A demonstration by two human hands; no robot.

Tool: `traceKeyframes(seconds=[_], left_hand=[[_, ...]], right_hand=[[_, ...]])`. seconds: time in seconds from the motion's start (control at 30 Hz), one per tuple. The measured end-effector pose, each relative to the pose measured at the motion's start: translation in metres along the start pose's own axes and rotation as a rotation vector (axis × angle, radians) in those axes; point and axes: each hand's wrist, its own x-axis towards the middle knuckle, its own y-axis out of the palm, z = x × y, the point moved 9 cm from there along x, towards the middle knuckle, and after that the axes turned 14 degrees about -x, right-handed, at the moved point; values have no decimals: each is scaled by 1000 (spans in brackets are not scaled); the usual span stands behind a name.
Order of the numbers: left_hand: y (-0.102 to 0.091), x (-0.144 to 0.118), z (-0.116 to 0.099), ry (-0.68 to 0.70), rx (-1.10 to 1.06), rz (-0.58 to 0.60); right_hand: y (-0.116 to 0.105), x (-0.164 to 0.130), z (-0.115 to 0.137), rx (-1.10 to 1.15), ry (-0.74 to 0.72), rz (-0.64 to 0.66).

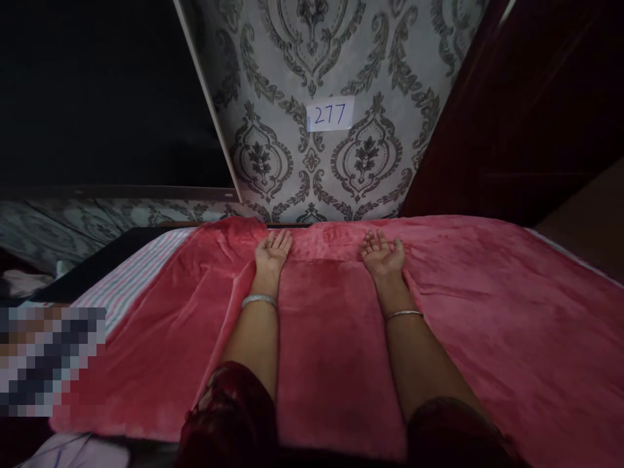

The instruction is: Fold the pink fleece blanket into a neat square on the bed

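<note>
A red plush blanket (pixel 336 338) lies spread before me, with a folded edge beside each of my forearms. My left hand (pixel 273 252) rests palm up near its far edge, fingers apart and nothing in them. To the right, my right hand (pixel 384 256) is also palm up, its fingers loosely spread and slightly bent, holding nothing. Both hands lie on or just above the cloth; I cannot tell how firmly they touch it. Each wrist wears a silvery bangle.
Striped cloth (pixel 151 260) shows from under the blanket at the left. A dark screen (pixel 107 97) stands at the back left, a dark red glossy panel (pixel 511 104) at the right. Behind is patterned wallpaper (pixel 263 156) with a paper label (pixel 330 114) reading 277.
</note>
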Motion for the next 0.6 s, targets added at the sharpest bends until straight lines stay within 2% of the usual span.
traceKeyframes(seconds=[0.2,0.43,0.6], left_hand=[[0,2,-2,4,7,11],[5,-9,3,25,101,63],[19,-17,-18,29,129,92]], right_hand=[[-1,0,-1,30,43,-35],[-6,5,-6,-10,25,24],[-3,2,-3,-39,71,-32]])
